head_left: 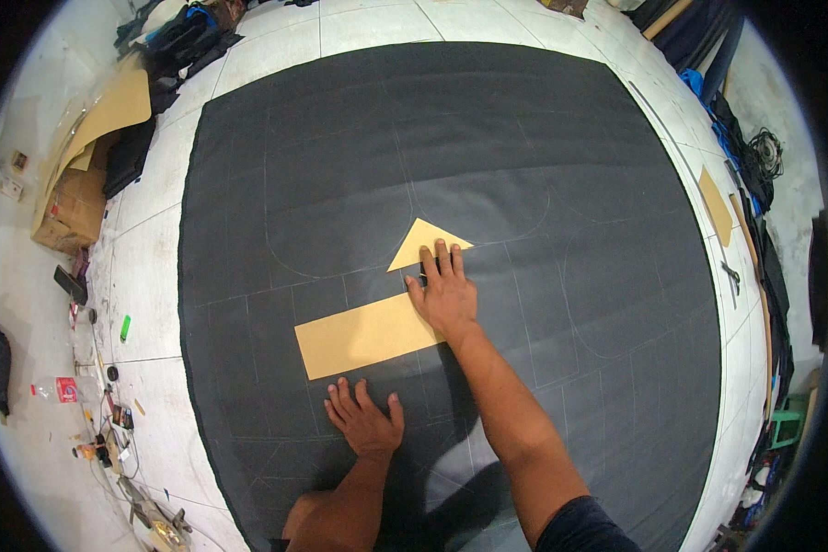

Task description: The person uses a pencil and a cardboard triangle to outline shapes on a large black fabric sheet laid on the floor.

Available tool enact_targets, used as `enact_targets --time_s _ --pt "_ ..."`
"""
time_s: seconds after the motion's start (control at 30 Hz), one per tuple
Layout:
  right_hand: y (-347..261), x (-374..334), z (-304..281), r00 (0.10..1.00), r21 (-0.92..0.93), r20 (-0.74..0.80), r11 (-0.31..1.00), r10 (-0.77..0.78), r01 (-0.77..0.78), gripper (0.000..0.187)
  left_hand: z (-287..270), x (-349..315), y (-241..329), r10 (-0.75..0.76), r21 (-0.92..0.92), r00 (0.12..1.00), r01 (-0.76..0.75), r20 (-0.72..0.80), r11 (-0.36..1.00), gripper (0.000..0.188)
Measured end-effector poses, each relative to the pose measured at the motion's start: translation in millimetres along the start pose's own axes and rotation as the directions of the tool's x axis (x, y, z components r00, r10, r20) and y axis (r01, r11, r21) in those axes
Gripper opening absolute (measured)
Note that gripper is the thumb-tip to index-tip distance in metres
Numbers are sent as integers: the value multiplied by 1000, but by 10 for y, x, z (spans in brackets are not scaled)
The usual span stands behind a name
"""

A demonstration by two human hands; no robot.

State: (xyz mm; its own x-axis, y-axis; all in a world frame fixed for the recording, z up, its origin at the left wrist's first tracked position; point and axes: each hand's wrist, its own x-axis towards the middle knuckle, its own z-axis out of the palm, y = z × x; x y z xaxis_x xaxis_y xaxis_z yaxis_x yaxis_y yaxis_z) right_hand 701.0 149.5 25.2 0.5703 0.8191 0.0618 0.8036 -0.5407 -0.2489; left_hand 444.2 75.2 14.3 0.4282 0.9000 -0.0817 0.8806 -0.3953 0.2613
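A large sheet of black fabric (488, 120) lies spread on the floor, marked with thin pale straight and curved lines. On it rests a tan rectangular card template (363, 337), tilted slightly up to the right. Beyond its right end lies a small tan triangular card piece (416, 241). My right hand (446, 296) is open, its stretched fingertips on the triangle and its palm over the rectangle's right end. Fingers apart, my left hand (365, 421) lies flat on the fabric, just below the rectangle's near edge.
White floor tiles (147, 276) surround the fabric. A cardboard box (74, 207), a plastic bottle (55, 390) and a green lighter (125, 327) are at the left. Scissors (731, 276), another tan card piece (716, 207) and a green stool (787, 425) are at the right.
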Motion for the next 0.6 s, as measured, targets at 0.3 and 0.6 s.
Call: enact_targets --time_s 0.3,0.6 --pt "-33 -7 54 999 -85 23 996 36 -34 68 48 -9 -27 26 25 999 -25 -32 999 69" --pt "-28 14 30 999 -62 34 998 8 -6 70 53 -18 -5 22 10 997 -22 -68 1000 67"
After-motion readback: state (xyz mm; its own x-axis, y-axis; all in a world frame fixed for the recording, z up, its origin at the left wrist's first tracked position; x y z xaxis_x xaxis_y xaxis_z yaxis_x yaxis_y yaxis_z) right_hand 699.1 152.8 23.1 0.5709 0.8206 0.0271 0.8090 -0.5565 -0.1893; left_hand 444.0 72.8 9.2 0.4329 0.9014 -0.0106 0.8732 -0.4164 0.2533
